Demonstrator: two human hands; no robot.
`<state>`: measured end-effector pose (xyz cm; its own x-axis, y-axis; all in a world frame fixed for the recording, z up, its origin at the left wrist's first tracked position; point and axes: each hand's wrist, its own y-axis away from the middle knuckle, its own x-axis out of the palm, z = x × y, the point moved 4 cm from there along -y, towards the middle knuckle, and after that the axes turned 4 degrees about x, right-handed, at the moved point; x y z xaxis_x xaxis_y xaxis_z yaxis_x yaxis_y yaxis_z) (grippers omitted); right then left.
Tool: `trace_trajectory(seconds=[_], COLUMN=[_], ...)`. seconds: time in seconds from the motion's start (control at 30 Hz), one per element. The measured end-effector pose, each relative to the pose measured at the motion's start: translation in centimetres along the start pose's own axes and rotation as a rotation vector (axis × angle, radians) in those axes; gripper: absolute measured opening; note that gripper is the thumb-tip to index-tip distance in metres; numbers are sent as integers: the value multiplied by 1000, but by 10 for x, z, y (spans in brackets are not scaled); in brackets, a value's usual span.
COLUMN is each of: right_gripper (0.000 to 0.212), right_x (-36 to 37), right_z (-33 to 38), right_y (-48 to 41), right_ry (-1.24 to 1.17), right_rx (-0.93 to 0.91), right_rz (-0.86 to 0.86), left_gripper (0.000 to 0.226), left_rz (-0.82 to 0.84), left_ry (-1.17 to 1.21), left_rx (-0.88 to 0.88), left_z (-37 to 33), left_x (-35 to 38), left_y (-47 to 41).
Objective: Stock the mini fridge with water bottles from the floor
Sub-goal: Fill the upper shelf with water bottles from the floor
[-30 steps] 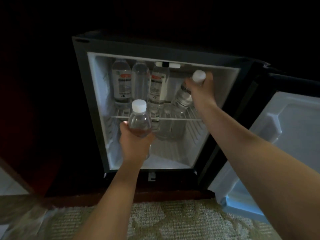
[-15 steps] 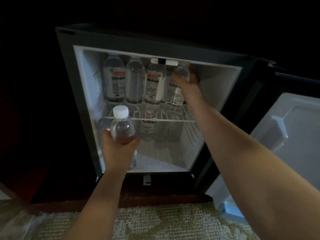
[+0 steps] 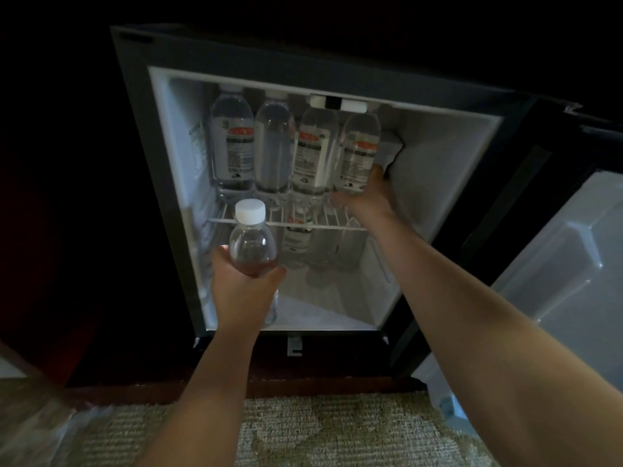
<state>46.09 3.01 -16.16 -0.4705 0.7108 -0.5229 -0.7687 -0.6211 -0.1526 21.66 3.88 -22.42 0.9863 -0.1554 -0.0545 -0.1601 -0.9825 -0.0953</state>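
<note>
The mini fridge stands open in front of me. Three water bottles stand in a row on its wire shelf, and a fourth bottle stands at the row's right end. My right hand reaches in and grips the base of that fourth bottle, thumb on its right side. My left hand holds another clear bottle with a white cap upright in front of the fridge's lower left. More bottles show dimly below the shelf.
The fridge door hangs open at the right. Dark cabinet wood surrounds the fridge. Patterned carpet covers the floor below, with crinkled clear plastic at the bottom left.
My right hand carried its bottle into the fridge, stood it at the right end of the shelf row, and slid from its neck down to its base. The left hand kept its bottle.
</note>
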Motion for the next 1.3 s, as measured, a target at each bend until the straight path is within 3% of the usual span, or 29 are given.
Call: trace_trajectory(seconds=[0.37, 0.5, 0.57, 0.63, 0.67, 0.77, 0.83, 0.9, 1.03, 1.13, 1.3], right_gripper=[66, 67, 56, 42, 39, 56, 66, 64, 67, 71, 57], right_x=[1, -2, -5, -6, -3, 13, 21, 23, 15, 5, -20], right_z=[-5, -13, -14, -15, -15, -20, -26, -26, -26, -31, -27], right_y=[4, 39, 68, 91, 100, 134, 152, 161, 158, 155, 121], right_ry=[-15, -274, -325, -321, -320, -326, -256, -244, -148, -119, -226], right_rx=[3, -68, -106, -69, -41, -10, -32, -32, -60, -35, 84], right_rz=[5, -262, -299, -143, 26, 547, 632, 559, 427, 382, 203], left_gripper=[51, 44, 41, 41, 41, 56, 77, 84, 66, 73, 86], left_rz=[61, 100, 120, 130, 126, 115, 127, 182, 341, 441, 519], left_ry=[29, 45, 37, 40, 45, 40, 9, -40, -119, -156, -283], left_rx=[21, -44, -58, -49, -46, -58, -53, -53, -50, -39, 4], left_z=[-8, -11, -16, -26, -30, -38, -45, -49, -55, -61, -63], left_x=[4, 3, 0, -1, -1, 5, 12, 20, 38, 48, 54], left_y=[2, 0, -1, -2, -3, -4, 1, 6, 18, 23, 16])
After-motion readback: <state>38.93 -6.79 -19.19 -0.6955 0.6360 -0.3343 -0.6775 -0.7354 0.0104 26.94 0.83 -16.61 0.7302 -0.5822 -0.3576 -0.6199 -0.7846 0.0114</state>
